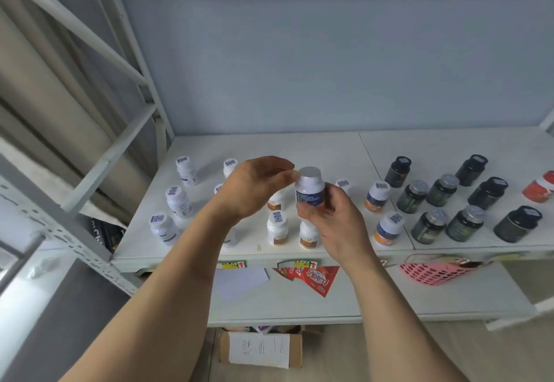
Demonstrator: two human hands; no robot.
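A white bottle (309, 188) with a dark blue label and a white cap is held upright above the white shelf (329, 148). My right hand (335, 221) grips its lower body from the front and right. My left hand (254, 185) reaches in from the left, with its fingertips at the cap; whether they pinch the cap I cannot tell. Several more white bottles (277, 229) stand on the shelf below and to the left, partly hidden by my arms.
Several dark green and black bottles (466, 223) stand on the right half of the shelf, with a red-capped one (539, 187) at the far right. A pink basket (434, 270) and red wrapper (314, 278) lie on the lower shelf. A cardboard box (260, 348) sits on the floor. White rack uprights (144, 61) stand left.
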